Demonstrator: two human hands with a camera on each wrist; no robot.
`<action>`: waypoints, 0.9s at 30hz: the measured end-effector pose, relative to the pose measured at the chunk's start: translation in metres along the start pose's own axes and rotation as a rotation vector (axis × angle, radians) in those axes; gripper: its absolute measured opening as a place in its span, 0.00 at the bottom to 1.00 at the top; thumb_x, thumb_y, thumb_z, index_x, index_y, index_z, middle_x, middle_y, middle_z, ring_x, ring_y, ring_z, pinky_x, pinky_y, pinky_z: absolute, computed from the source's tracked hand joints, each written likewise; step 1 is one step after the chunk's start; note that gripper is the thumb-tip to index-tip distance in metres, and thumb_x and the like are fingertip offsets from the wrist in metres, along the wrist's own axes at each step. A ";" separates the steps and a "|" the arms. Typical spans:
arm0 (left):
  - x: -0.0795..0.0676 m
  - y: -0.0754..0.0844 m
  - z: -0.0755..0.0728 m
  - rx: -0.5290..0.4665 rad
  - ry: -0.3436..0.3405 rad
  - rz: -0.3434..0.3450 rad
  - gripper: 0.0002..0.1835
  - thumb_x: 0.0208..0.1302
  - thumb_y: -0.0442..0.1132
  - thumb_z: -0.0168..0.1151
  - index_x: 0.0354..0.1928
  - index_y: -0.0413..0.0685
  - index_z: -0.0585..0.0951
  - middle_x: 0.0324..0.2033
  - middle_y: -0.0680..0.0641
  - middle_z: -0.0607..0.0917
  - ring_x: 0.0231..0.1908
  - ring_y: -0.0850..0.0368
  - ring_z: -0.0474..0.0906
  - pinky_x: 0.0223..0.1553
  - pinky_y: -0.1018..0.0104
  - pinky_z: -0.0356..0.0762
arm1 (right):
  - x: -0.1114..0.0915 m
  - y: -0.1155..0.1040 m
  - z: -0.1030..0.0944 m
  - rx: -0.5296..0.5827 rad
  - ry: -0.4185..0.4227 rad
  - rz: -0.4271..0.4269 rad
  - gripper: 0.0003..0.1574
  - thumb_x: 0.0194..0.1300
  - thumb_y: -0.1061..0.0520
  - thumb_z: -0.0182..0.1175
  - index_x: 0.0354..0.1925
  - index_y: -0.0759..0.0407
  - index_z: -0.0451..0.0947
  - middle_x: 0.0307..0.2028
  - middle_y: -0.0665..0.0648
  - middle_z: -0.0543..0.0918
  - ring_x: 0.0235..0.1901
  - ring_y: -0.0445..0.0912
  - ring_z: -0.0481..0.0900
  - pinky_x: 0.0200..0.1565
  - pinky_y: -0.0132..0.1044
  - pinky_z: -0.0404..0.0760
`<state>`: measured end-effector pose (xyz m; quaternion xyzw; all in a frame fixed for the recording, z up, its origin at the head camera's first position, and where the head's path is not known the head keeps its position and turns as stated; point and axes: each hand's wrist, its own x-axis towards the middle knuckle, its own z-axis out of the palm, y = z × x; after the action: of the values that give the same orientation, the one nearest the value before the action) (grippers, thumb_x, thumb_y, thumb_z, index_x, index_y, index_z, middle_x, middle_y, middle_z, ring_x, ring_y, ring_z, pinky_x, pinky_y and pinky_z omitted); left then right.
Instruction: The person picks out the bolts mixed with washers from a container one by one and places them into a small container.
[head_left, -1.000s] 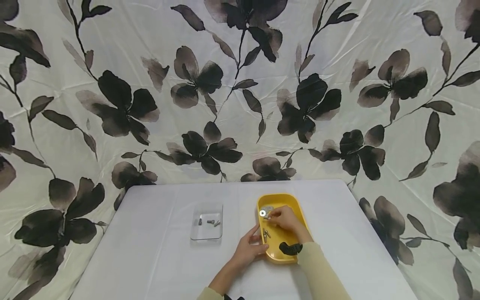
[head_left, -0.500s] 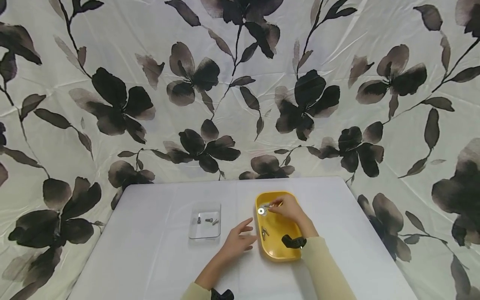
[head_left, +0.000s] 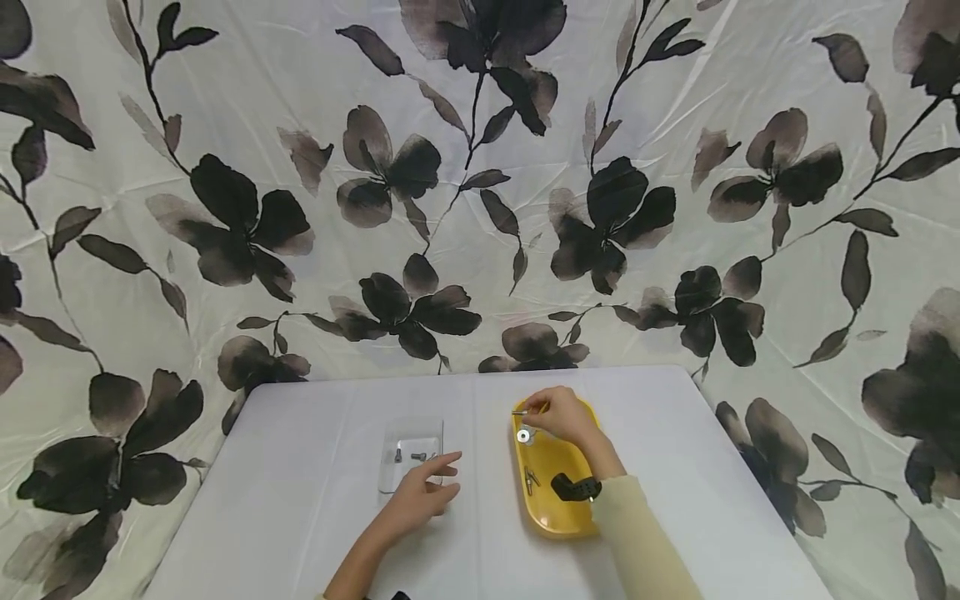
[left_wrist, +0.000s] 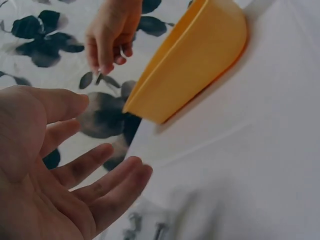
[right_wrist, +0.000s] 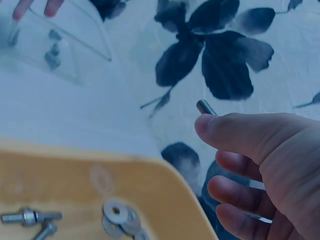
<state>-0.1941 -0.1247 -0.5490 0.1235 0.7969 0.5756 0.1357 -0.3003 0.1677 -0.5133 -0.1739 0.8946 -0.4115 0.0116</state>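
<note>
Metal so small likely wanted a firm fingertip pinch and a lift well clear of the yellow tray (head_left: 553,467). Nearest, the left hand (head_left: 415,500) was spread loosely, holding nothing, by the clear box (head_left: 412,440) of screws (head_left: 418,457); whether it touched could not be told. Farther, washers (head_left: 523,436) lay in the tray, and beyond them the right hand (head_left: 562,414) pinched a threaded screw (head_left: 518,412) above the tray's far left corner.

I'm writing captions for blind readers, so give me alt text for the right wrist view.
A right hand holds a threaded screw, its end poking past the thumb. At lower left, a yellow tray holds washers and more metal fasteners; at upper left, a clear box contains small blurred pieces, and floral cloth fills the background.
</note>
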 end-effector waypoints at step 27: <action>-0.025 -0.021 -0.086 0.056 0.339 -0.092 0.28 0.68 0.40 0.61 0.69 0.50 0.69 0.57 0.38 0.75 0.49 0.44 0.79 0.42 0.57 0.84 | 0.024 -0.043 0.044 0.017 -0.053 -0.090 0.06 0.56 0.56 0.73 0.34 0.53 0.87 0.25 0.46 0.81 0.26 0.43 0.75 0.26 0.32 0.78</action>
<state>-0.2020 -0.2161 -0.5414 -0.0084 0.8288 0.5591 0.0223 -0.3028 0.1021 -0.5078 -0.2246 0.8816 -0.4146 0.0185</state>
